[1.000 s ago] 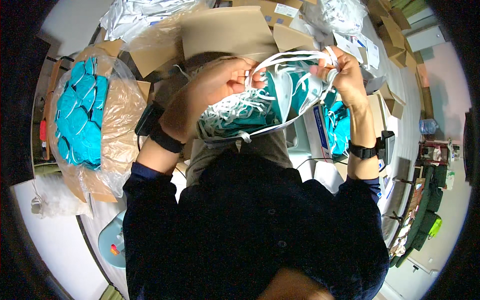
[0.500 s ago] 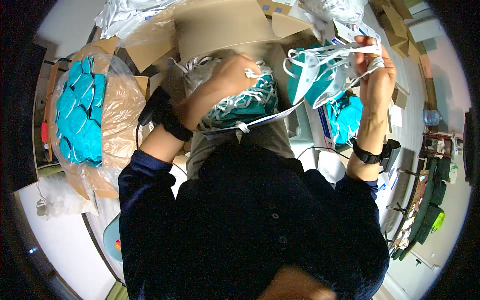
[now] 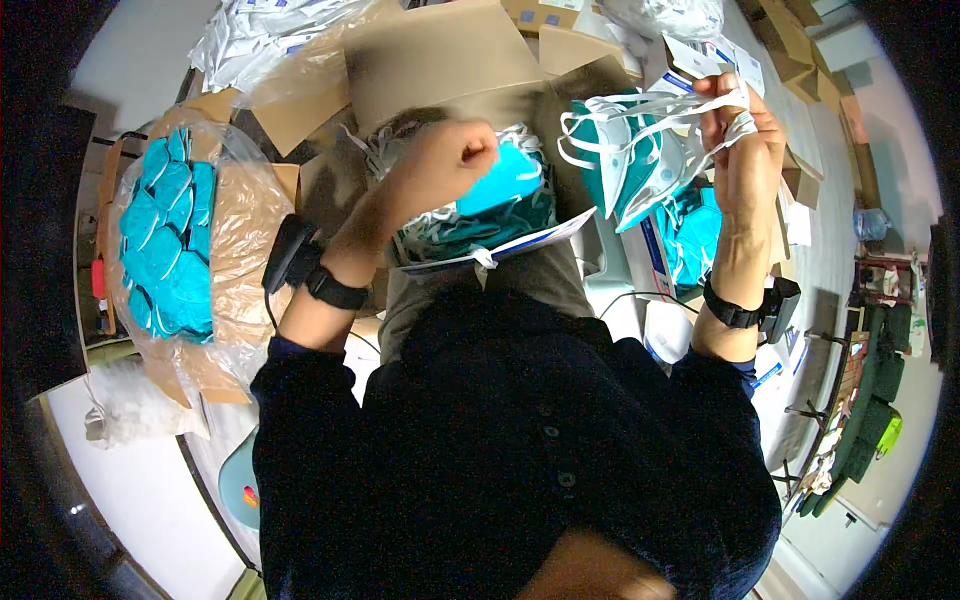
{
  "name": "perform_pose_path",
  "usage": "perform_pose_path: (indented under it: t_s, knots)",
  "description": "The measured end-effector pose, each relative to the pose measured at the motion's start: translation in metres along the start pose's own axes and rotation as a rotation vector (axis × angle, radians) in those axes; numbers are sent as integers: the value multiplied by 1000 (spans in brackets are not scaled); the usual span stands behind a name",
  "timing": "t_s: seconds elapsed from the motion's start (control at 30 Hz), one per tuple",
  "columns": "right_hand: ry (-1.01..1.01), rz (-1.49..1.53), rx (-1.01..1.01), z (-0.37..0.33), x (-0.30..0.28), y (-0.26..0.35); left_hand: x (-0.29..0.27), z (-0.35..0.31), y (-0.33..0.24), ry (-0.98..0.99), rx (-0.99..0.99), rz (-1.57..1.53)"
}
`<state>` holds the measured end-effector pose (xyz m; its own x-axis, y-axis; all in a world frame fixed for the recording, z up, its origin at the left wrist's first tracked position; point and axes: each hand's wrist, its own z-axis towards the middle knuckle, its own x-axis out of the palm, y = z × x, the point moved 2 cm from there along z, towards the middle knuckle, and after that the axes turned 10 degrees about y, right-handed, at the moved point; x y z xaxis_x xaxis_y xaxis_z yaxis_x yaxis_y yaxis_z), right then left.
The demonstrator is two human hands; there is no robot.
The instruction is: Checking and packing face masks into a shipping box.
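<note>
My left hand (image 3: 455,160) is closed over an open cardboard box in front of me. A bright teal face mask (image 3: 510,178) hangs just below its fingers, above the pile; the grip itself is partly hidden. In the box lie several teal masks with tangled white straps (image 3: 440,220). My right hand (image 3: 742,135) is raised to the right, closed on the white straps of several face masks (image 3: 625,160). Those masks dangle to the left of the hand, some showing their pale insides.
On the left, a plastic-lined carton (image 3: 240,260) holds stacked teal masks (image 3: 170,240). A smaller box on the right has more teal masks (image 3: 692,235). White plastic packages (image 3: 270,40) lie at the far left. The box's raised cardboard flap (image 3: 440,60) stands behind my left hand.
My left hand has moved slightly left from the strap tangle, and a bright teal mask now shows below it. My right hand still holds its bunch, nearly in place.
</note>
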<state>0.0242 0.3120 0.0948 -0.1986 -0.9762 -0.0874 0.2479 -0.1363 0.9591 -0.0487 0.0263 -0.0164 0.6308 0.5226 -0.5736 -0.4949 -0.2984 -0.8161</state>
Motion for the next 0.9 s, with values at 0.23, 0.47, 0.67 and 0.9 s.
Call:
perform_pose_path:
  t_s: [0.23,0.47,0.67,0.9]
  knots:
    - [123,-179,66,-4,23,4,-52,-7,-31,-311,89,-153]
    - [446,-48,214,-17,53,-8,-48,-9,-71,-570,57,-836]
    - [205,142,212,-23,83,-21,7,-7,-74,-343,92,-970]
    - [201,-30,-6,-8,74,-19,-5,-24,-76,-568,-109,-199]
